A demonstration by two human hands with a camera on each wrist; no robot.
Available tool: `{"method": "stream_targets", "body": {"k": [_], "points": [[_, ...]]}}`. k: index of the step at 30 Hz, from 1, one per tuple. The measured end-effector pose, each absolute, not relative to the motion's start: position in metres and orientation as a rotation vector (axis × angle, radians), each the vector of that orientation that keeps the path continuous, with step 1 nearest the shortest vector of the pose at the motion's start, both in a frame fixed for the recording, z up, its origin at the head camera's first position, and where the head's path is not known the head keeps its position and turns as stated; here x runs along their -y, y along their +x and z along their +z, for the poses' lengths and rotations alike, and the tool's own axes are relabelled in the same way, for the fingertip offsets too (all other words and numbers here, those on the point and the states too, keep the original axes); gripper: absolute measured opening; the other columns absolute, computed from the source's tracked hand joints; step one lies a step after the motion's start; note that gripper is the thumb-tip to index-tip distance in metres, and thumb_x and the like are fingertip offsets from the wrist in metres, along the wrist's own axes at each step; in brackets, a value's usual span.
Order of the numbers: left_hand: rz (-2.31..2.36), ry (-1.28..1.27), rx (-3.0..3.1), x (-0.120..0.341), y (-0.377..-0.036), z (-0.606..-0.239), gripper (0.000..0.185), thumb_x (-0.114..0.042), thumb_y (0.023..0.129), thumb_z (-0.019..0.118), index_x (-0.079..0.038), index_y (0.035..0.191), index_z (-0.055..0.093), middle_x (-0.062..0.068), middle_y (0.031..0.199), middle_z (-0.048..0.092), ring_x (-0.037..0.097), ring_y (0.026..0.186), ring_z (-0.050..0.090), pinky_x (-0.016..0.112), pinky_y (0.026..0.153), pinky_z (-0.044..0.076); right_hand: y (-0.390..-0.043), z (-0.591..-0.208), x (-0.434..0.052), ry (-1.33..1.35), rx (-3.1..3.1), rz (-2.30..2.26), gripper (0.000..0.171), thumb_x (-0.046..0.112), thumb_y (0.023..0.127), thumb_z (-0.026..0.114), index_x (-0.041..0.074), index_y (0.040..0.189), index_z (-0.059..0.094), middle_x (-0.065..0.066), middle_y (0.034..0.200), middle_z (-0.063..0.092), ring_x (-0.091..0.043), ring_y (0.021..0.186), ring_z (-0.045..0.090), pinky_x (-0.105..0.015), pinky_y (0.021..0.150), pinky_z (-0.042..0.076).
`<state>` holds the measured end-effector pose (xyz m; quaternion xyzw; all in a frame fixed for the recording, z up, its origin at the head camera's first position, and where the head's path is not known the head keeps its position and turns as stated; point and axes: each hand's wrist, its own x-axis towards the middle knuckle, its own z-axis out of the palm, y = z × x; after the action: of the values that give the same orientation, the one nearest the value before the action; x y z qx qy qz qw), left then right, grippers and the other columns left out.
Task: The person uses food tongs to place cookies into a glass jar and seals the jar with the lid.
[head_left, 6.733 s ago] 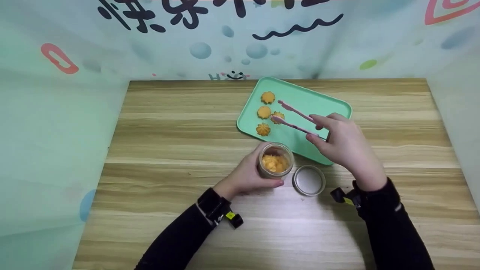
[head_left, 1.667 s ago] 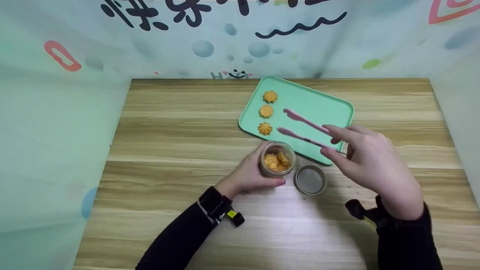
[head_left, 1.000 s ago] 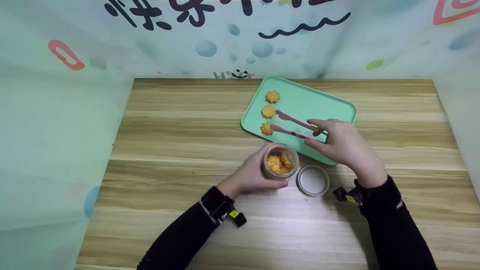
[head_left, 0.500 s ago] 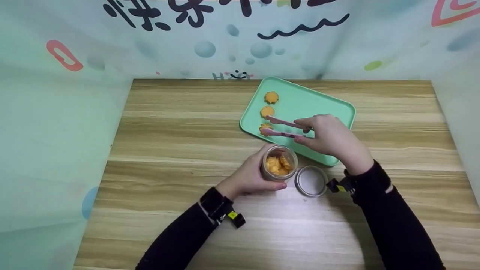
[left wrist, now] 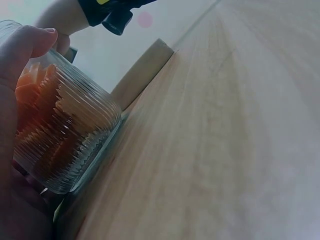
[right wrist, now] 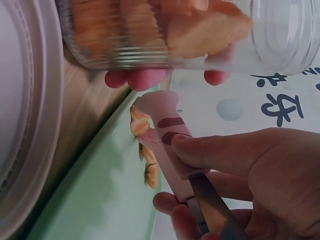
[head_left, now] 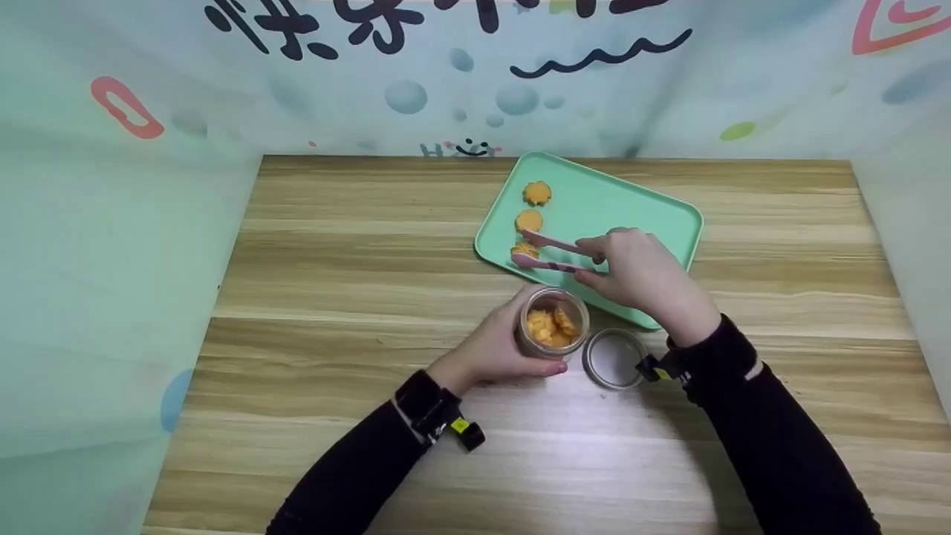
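Cookies fill a ribbed glass jar (head_left: 553,324) that stands on a wooden bench (head_left: 356,297), and everything here is placed relative to that jar. The left hand (head_left: 496,345) wraps around the jar's near-left side, fingers curled against the glass; in the head view the hand hides most of the jar's wall, so only the open mouth and the orange cookies inside show. In the left wrist view the jar appears tilted and is cut off at the top left, with the thumb lying over it.

Just right of the jar lies a round lid (head_left: 613,358), partly covered by the right wrist. Behind the jar sits a mint green tray (head_left: 631,208), its near edge hidden by the right hand (head_left: 643,271). That hand pinches a pair of pink tongs (head_left: 553,253), thumb and fingers closed on the handles. The tong tips reach to the tray's left edge, straddling the nearest cookie (head_left: 524,250), which is mostly covered by them; whether the tips actually clamp it is hard to make out. Two more cookies (head_left: 529,220) lie in a row farther behind the jar on the tray.

In the right wrist view the tongs' rear end and much of the tray are blurred.
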<state>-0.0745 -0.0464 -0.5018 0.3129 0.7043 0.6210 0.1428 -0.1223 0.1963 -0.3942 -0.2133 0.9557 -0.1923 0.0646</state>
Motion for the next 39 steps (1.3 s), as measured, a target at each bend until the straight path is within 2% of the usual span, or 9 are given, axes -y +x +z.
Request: {"method": "stream_targets", "body": {"k": [7, 15, 23, 27, 35, 39], "points": [[1.804, 0.901, -2.009, 0.046, -0.075, -0.503, 0.097, -0.029, 0.077, 0.102, -0.028, 0.157, 0.048, -0.009, 0.147, 0.063, 0.014, 0.138, 0.057, 0.038, 0.124, 0.042, -0.113, -0.391, -0.193, -0.568, -2.954, -0.583, 0.035, 0.023, 0.099, 0.08, 0.0, 0.124, 0.081, -0.019, 0.102, 0.08, -0.037, 0.088, 0.074, -0.056, 0.075, 0.06], [1.803, 0.902, -1.999, 0.046, -0.075, -0.504, 0.097, -0.03, 0.076, 0.103, -0.029, 0.157, 0.048, -0.009, 0.148, 0.062, 0.014, 0.139, 0.057, 0.038, 0.125, 0.042, -0.106, -0.389, -0.2, -0.513, -2.968, -0.577, 0.034, 0.024, 0.101, 0.078, 0.001, 0.126, 0.08, -0.017, 0.101, 0.081, -0.035, 0.084, 0.073, -0.054, 0.072, 0.058], [1.807, 0.899, -1.996, 0.046, -0.075, -0.502, 0.095, -0.029, 0.076, 0.102, -0.028, 0.155, 0.049, -0.009, 0.147, 0.062, 0.014, 0.139, 0.057, 0.038, 0.125, 0.041, -0.104, -0.385, -0.218, -0.441, -2.962, -0.569, 0.035, 0.025, 0.101, 0.078, 0.0, 0.125, 0.081, -0.015, 0.096, 0.081, -0.028, 0.071, 0.065, -0.044, 0.061, 0.05], [1.801, 0.9, -2.008, 0.046, -0.074, -0.501, 0.094, -0.028, 0.076, 0.102, -0.027, 0.155, 0.05, -0.009, 0.148, 0.062, 0.014, 0.139, 0.057, 0.038, 0.126, 0.04, -0.105, -0.381, -0.231, -0.37, -2.967, -0.575, 0.03, 0.024, 0.099, 0.078, 0.001, 0.117, 0.083, -0.014, 0.092, 0.08, -0.024, 0.063, 0.059, -0.038, 0.054, 0.042], [1.798, 0.886, -2.015, 0.047, -0.075, -0.502, 0.094, -0.028, 0.075, 0.103, -0.028, 0.154, 0.051, -0.01, 0.147, 0.062, 0.013, 0.139, 0.057, 0.038, 0.126, 0.041, -0.105, -0.382, -0.245, -0.283, -2.99, -0.677, 0.019, 0.025, 0.098, 0.079, 0.006, 0.1, 0.082, -0.007, 0.08, 0.073, -0.022, 0.06, 0.049, -0.036, 0.053, 0.036], [1.801, 0.877, -2.018, 0.047, -0.073, -0.504, 0.095, -0.027, 0.075, 0.103, -0.03, 0.154, 0.051, -0.01, 0.148, 0.062, 0.014, 0.139, 0.057, 0.039, 0.126, 0.04, -0.102, -0.384, -0.244, -0.309, -2.985, -0.689, 0.022, 0.026, 0.099, 0.079, 0.004, 0.101, 0.079, -0.01, 0.082, 0.071, -0.023, 0.061, 0.047, -0.037, 0.055, 0.036]]}}
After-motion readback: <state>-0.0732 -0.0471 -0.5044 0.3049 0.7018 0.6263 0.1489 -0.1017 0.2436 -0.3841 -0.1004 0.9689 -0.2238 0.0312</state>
